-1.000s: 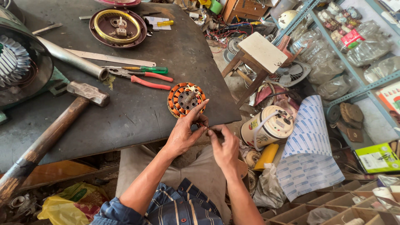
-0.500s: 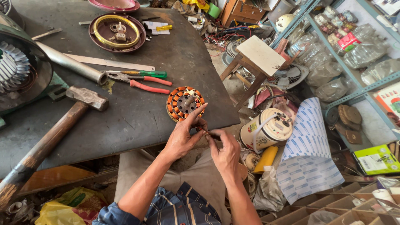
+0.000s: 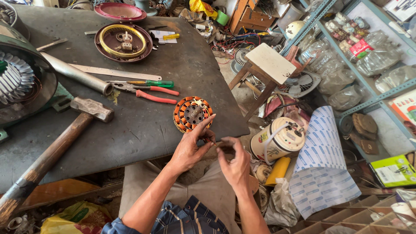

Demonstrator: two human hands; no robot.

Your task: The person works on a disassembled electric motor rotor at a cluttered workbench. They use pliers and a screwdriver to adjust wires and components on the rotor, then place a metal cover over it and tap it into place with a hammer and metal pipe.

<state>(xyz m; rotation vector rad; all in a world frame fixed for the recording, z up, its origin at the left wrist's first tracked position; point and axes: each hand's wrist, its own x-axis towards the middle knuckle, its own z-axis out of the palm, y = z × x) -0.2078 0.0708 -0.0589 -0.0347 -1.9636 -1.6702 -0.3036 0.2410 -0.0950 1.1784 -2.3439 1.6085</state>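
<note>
the copper-wound stator (image 3: 193, 114) is sitting near the front edge of the dark desk (image 3: 143, 138), orange and brown coils in a ring around a metal hub. the left hand (image 3: 190, 149) is resting right against its near side, fingers curled with the index finger lying up along the rim. the right hand (image 3: 236, 162) is hovering just off the desk edge, thumb and fingers pinching together on something thin, probably a wire end, too small to tell for sure. behind the stator, red-handled pliers (image 3: 149, 92) and a green-handled screwdriver (image 3: 147, 83) are lying side by side. a big hammer (image 3: 56, 147) is stretching across the left part of the desk. a wooden stool (image 3: 266, 65) is standing on the floor past the desk.
</note>
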